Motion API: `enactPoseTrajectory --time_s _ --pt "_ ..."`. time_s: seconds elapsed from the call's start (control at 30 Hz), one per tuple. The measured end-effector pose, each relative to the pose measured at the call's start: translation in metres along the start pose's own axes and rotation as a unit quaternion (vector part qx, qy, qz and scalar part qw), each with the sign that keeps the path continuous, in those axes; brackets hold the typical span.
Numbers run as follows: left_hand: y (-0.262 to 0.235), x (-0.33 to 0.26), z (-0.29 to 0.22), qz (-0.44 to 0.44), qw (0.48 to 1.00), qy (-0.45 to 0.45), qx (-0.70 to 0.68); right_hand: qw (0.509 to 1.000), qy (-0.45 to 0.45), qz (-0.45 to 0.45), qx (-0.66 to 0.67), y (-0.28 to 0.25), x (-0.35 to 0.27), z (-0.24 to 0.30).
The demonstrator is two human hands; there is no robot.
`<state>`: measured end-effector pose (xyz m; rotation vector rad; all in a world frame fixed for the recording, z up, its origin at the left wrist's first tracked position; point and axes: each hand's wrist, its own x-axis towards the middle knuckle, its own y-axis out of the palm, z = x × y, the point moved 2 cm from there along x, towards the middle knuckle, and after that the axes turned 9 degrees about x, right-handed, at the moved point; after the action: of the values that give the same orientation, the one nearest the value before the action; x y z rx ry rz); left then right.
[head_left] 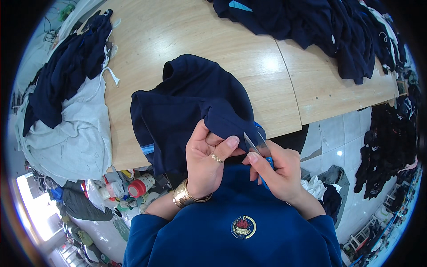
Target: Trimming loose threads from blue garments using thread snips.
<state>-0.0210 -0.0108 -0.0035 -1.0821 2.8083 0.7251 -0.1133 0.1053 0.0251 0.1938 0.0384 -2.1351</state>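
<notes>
While the left hand (205, 160) pinches in its fingers a navy-blue fabric garment (178, 107) lying partly on the pale wood-grain desk (138, 44), the right hand (284, 171) grips blue-handled metal scissors (251, 144), blades beside the cloth.

Blue top (191, 240), round emblem (243, 227), ring (216, 157), seemingly bangles (183, 196)

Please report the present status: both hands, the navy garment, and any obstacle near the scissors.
Left hand gripping navy garment. Right hand holding blue-handled scissors, blades by the cloth. Garment partly on table. Left thumb close to blades.
</notes>
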Motion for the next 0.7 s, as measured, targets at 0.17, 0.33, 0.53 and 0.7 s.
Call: enactPoseTrajectory --time_s 0.17,0.33,0.53,0.7 --pt "0.0010 0.0001 0.0002 -0.001 1.000 0.006 0.000 1.000 0.007 0.001 0.017 -0.0001 0.0006 0.0003" --pt "0.0007 0.0000 0.0006 0.004 1.000 0.004 0.000 0.997 0.045 0.011 0.057 -0.0006 -0.0003 -0.0005" --pt "0.0018 0.0012 0.0021 0.011 1.000 0.014 0.001 0.998 0.029 -0.006 0.052 -0.0003 0.0000 -0.0025" --pt "0.0028 0.0020 0.0010 0.014 1.000 0.009 0.000 0.999 0.020 -0.009 0.043 -0.0009 0.0010 -0.0018"
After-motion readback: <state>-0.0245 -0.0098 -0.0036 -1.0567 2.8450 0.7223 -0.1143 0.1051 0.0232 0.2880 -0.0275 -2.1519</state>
